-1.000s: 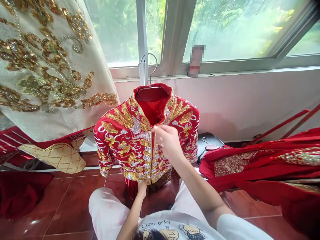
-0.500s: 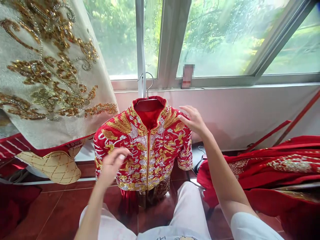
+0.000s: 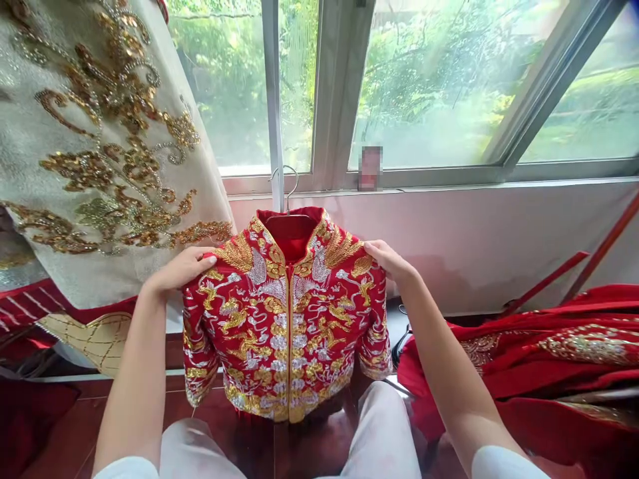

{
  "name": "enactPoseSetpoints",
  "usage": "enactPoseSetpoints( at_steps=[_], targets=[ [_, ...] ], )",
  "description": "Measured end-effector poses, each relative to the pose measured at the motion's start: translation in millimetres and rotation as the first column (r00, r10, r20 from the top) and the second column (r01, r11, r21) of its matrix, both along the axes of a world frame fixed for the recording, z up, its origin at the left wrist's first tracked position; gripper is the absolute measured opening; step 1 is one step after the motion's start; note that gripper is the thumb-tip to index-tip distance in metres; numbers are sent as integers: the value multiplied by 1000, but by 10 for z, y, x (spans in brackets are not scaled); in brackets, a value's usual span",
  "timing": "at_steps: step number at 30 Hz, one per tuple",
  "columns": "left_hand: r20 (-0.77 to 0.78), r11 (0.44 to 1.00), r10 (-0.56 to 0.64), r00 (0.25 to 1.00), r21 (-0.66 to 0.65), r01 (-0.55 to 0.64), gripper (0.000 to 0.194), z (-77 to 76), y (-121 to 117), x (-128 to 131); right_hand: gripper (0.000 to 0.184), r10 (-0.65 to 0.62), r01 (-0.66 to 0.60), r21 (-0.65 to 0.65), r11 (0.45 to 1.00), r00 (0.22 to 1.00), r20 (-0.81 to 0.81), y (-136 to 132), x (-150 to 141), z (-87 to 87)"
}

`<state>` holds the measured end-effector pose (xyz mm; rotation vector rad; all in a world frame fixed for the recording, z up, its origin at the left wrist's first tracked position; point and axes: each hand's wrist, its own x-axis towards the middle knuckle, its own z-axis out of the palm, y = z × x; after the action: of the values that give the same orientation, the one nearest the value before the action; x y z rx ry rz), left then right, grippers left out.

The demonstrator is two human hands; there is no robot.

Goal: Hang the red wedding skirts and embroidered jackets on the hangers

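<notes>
A short red jacket [image 3: 319, 313] with gold and silver embroidery hangs in front of me, its front fastened down the middle. It is on a metal-hooked hanger [image 3: 289, 193], which hooks around a pale upright bar [image 3: 272, 100]. My left hand [image 3: 187, 266] pinches the jacket's shoulder on the left side. On the opposite shoulder, my right hand [image 3: 389, 258] grips the cloth, its fingers partly hidden behind. Both sleeves dangle at the sides.
A cream cloth with gold beading [image 3: 130, 179] hangs at the left, above a quilted cream piece [image 3: 94, 336]. Red beaded garments [image 3: 539, 359] are heaped at the right. Behind the jacket runs a window ledge [image 3: 449, 187]. A blurred small object [image 3: 370, 169] stands on it.
My left hand has moved from in front of the jacket up to its left shoulder and taken hold. My right hand has closed on the other shoulder. The jacket's lower part now swings toward me.
</notes>
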<state>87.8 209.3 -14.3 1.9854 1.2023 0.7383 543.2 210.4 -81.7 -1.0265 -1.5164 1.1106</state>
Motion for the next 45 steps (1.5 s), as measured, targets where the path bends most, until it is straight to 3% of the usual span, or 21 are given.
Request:
enactPoseSetpoints(
  at_steps=[2,5,9,12,17,23,25,27,28,29,31,32,34,36,37,39,42,45],
  targets=[
    [90,996,83,993,19,-85,55,-58,69,2,49,-26,27,12,1000,996,-83,7,-44,-71],
    [174,953,206,963,186,-237,52,-250,148,-4,50,-124,143,112,983,979,-159,-7,-83,-192],
    [283,907,265,922,252,-338,53,-444,149,-44,55,-207,211,267,940,977,-45,-94,-30,-234],
    [312,888,286,906,269,-373,47,-499,109,-10,58,-277,242,362,900,960,47,-170,-34,-192],
    [452,778,383,806,313,-545,39,-498,64,128,51,-438,399,404,823,899,5,-212,-159,-99],
    [381,823,375,845,283,-492,39,-511,112,52,46,-407,379,426,821,913,-28,-136,-262,-112],
    [364,803,397,842,307,-511,41,-568,127,16,46,-432,389,465,795,902,-17,-146,-291,-144],
    [365,701,464,807,406,-586,47,-651,107,20,48,-505,400,547,735,861,50,-234,-243,-157],
    [376,601,512,772,485,-635,52,-699,83,42,50,-581,420,602,679,809,91,-318,-172,-152],
    [399,465,554,730,579,-670,57,-748,50,79,51,-680,458,659,596,724,113,-432,-66,-139],
    [464,176,578,672,733,-657,67,-839,-30,205,48,-875,562,737,375,477,81,-744,238,-90],
    [477,72,552,684,790,-608,68,-875,-73,300,45,-938,618,739,266,343,51,-927,422,-58],
    [450,-54,450,771,876,-480,61,-923,-153,572,36,-992,723,682,115,120,40,-1276,816,-1],
    [375,-103,328,867,926,-362,47,-949,-218,958,29,-996,798,599,68,17,90,-1493,1187,10],
    [338,-113,260,905,941,-319,39,-961,-247,1188,28,-993,828,556,79,19,114,-1524,1341,-18],
    [257,-82,127,958,965,-248,30,-1002,-308,1689,25,-978,889,418,190,133,161,-1432,1557,-157],
    [55,120,-62,997,992,-47,21,-1126,-426,2422,19,-903,907,137,398,360,235,-1064,1640,-572],
    [-150,364,-136,979,912,190,14,-1303,-526,2923,19,-839,874,14,486,463,284,-732,1537,-1099]
  ],
)
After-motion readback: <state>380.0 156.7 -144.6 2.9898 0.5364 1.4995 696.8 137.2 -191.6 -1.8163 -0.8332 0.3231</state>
